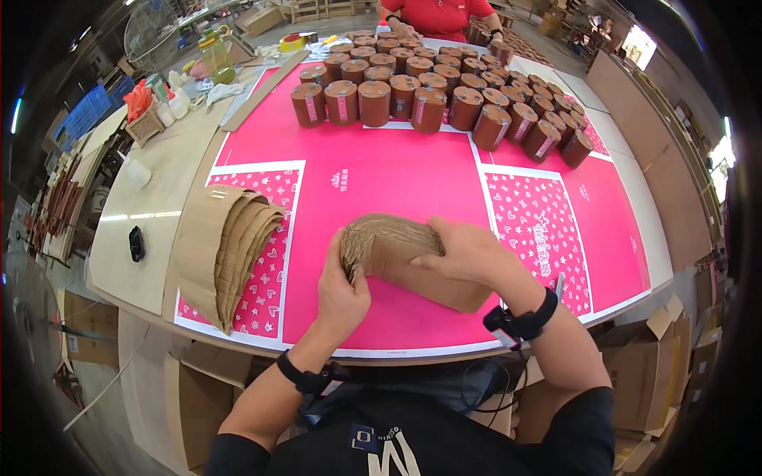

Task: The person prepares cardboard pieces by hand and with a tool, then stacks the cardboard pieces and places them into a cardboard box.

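Between my two hands is a bent stack of brown corrugated cardboard sheets (417, 270), curved at its left end, held just over the pink sheet on the table. My left hand (343, 278) grips the curved left end, thumb toward me. At the upper right of the stack, my right hand (464, 252) is closed on it with the thumb across the front. A second pile of curved cardboard sheets (230, 246) lies on the table left of my left hand. The undersides of the held sheets are hidden.
Many brown cylindrical boxes (429, 109) stand in rows across the far table. A person in red (436, 17) reaches among them. Pink printed sheets (381, 170) cover the tabletop. Bottles (216, 57) and a wooden box (145, 124) stand far left; open cartons (643, 365) sit below right.
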Tool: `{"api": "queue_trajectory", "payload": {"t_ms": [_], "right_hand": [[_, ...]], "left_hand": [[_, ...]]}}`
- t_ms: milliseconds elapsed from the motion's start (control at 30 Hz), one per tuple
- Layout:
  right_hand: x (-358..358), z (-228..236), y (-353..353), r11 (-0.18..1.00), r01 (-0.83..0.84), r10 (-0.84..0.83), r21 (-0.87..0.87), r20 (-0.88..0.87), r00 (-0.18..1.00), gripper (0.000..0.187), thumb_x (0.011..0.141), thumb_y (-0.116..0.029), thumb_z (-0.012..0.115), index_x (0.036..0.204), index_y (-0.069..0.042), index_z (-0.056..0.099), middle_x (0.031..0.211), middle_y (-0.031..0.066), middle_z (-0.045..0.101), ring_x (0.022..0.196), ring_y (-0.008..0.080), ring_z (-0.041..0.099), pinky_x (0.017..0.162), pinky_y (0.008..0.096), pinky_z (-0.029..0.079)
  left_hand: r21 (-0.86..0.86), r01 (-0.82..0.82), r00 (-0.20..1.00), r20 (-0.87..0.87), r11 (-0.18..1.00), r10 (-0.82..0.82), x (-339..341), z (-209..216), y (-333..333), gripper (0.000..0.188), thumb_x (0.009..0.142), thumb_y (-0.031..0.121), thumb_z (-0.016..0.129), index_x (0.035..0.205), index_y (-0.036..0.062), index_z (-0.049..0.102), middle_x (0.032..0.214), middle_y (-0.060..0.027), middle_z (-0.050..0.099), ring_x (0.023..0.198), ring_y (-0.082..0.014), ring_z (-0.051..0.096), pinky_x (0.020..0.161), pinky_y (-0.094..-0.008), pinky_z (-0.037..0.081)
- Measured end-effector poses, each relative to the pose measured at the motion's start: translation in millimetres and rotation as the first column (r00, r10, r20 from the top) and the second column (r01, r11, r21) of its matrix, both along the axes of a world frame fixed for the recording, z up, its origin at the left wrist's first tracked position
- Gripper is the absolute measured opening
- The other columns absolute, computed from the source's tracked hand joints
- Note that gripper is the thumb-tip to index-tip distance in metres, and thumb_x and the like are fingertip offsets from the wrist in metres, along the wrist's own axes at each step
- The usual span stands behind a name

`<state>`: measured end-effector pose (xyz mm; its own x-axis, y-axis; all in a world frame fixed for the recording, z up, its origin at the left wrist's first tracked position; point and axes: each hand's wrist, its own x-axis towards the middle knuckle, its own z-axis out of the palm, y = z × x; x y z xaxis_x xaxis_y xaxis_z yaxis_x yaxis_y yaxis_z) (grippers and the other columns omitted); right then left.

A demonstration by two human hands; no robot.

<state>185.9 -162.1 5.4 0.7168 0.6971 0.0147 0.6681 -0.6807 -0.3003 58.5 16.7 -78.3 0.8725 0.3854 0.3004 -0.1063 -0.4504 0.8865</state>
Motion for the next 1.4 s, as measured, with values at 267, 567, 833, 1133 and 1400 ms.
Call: {"api": "queue_trajectory", "payload": {"t_ms": [267,567,833,1133,1400], "right_hand": [[-19,2,28,0.94,0.314,-0.323,-0.132,-0.055,0.945,0.037,0.086,-0.024,0.064,0.108,0.005,0.059,0.084,0.0248,0.073,0.082,0.0414,0.074,0.075,0.0493,0.059],[18,-11,16,0.943,0.295,-0.311,-0.156,-0.092,0.946,0.042,0.088,-0.027,0.062,0.114,0.006,0.062,0.098,0.0272,0.073,0.098,0.0427,0.072,0.087,0.0506,0.056],[3,-49,-24,0.905,0.379,-0.095,0.195,-0.774,0.626,0.052,0.09,-0.035,0.076,0.124,0.002,0.064,0.108,0.0207,0.072,0.1,0.0323,0.071,0.087,0.042,0.055],[-40,-61,11,0.891,0.433,-0.175,0.14,-0.774,0.609,0.068,0.093,-0.039,0.074,0.141,0.003,0.05,0.117,0.0204,0.068,0.106,0.0274,0.069,0.091,0.0418,0.057],[11,-91,11,0.939,0.032,0.075,0.343,-0.294,0.953,0.074,0.076,-0.035,0.083,0.141,-0.02,0.05,0.121,0.0067,0.067,0.126,0.0327,0.053,0.103,0.0508,0.046]], "left_hand": [[0.568,-0.189,0.98,0.155,0.801,0.121,-5,-5,-44,0.08,0.082,0.007,0.062,0.15,-0.0155,0.028,0.145,-0.0385,0.042,0.128,-0.0526,0.049,0.104,-0.0545,0.042],[0.584,-0.081,0.996,0.07,0.807,0.049,-6,19,-60,0.077,0.083,0.011,0.066,0.149,-0.013,0.035,0.14,-0.0368,0.046,0.122,-0.0523,0.049,0.105,-0.0547,0.039],[0.192,0.396,0.917,-0.029,0.898,-0.398,-24,76,30,0.082,0.076,0.019,0.086,0.146,-0.0001,0.049,0.126,-0.0198,0.065,0.112,-0.033,0.061,0.099,-0.0416,0.049],[-0.276,0.328,0.923,-0.111,0.903,-0.369,11,24,66,0.063,0.087,-0.006,0.071,0.146,0.0033,0.049,0.136,-0.0115,0.062,0.129,-0.0206,0.057,0.107,-0.0351,0.048],[0.592,0.25,0.942,0.035,0.766,-0.334,7,31,32,0.066,0.072,-0.001,0.073,0.136,0.007,0.061,0.131,-0.0203,0.064,0.109,-0.0393,0.065,0.09,-0.0427,0.056]]}}
